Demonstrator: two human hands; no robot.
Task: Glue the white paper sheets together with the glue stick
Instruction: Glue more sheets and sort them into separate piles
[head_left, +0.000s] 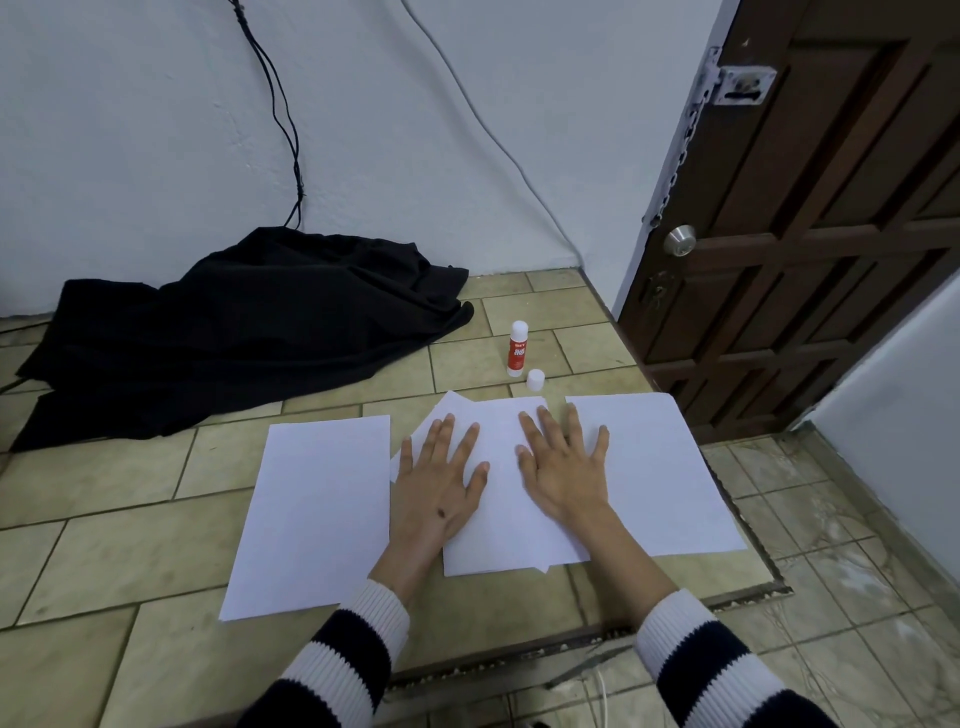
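Left hand (439, 488) & right hand (563, 470) both flat, fingers spread, pressing the middle paper stack (506, 519), prob. to bond glued sheets. Single sheets lie left (311, 514) & right (670, 467). Glue stick (518, 348) upright just beyond, cap (535, 380) off beside it.

Both arms wear ribbed knit sleeves (358, 644) with broad navy and white stripes.
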